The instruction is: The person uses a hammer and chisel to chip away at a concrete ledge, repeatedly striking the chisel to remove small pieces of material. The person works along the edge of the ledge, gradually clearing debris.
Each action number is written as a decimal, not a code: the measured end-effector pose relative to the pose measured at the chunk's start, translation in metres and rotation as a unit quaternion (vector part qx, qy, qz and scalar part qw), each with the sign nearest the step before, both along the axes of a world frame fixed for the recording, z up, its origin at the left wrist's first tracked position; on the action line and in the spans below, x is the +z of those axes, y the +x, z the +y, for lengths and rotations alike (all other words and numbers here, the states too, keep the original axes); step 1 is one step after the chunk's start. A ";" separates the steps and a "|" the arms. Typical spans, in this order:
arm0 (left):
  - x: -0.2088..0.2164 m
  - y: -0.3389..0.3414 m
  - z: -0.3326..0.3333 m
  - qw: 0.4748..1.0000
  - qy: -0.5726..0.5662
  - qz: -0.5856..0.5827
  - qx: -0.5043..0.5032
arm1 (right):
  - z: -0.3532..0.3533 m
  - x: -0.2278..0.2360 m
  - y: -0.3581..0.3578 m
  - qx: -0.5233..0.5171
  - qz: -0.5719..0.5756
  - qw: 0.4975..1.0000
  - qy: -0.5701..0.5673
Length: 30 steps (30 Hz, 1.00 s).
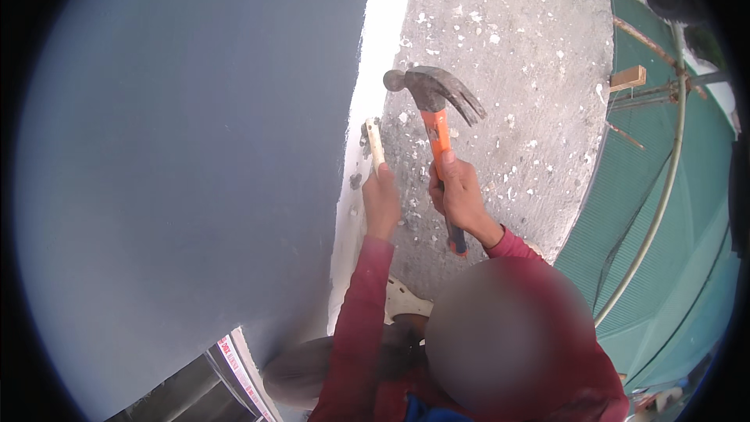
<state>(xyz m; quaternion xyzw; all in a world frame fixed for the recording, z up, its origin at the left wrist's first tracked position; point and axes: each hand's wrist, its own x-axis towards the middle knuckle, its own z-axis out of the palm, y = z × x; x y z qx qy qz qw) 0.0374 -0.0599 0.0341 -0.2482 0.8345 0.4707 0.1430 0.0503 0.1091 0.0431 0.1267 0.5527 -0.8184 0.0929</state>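
A claw hammer [436, 129] with a dark steel head and an orange and black handle is in my right hand [462, 197]. Its fingers wrap around the middle of the handle. The hammer's round face points left and its claw curves to the right. My left hand [381, 202] is closed around a narrow cream-coloured bar [375, 141], whose exact kind I cannot make out. The bar's far end rests by a chipped grey patch [364, 136] at the edge of the white band [393, 0]. Hammer and bar are apart.
A large blue-grey wall [195, 148] fills the left. Rough concrete [500, 78] spotted with white paint runs along it. To the right are green netting [633, 211], a bent pole [666, 195] and a wooden block [628, 78]. A taped frame [244, 371] stands at lower left.
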 end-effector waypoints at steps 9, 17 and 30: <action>-0.001 0.001 0.006 0.999 0.036 0.006 0.020 | -0.005 -0.007 -0.005 0.059 -0.216 0.974 -0.045; 0.003 -0.002 0.006 0.998 0.061 -0.005 0.025 | -0.004 -0.012 -0.011 0.014 0.005 0.996 0.088; 0.010 -0.003 0.005 0.999 0.045 0.008 0.001 | -0.007 -0.018 -0.013 0.117 -0.106 0.986 0.051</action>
